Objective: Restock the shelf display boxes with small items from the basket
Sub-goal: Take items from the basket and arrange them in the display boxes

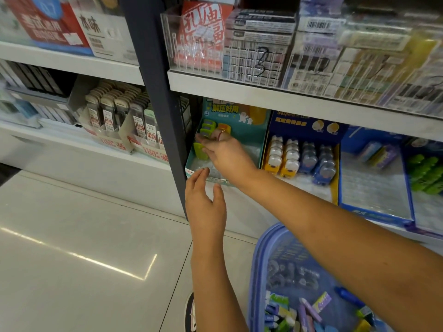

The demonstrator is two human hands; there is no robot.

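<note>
A teal display box (251, 142) stands on the lower shelf, with a few green and orange small items (207, 127) lined up at its back left. My right hand (225, 154) reaches into this box, fingers closed around a small green item (201, 150) at the left side. My left hand (206, 204) hovers just below the box's front edge, fingers apart and holding nothing. The blue plastic basket (257, 271) sits on the floor at lower right, holding several small packaged items (311, 307).
To the right stand a yellow box (336, 164) with cat-shaped items and a blue box (376, 212) lined with clear plastic. A dark shelf upright (165, 116) runs just left of the teal box. Above, acrylic bins (263, 51) hold packaged stock. Shiny floor tiles (84, 236) lie to the left.
</note>
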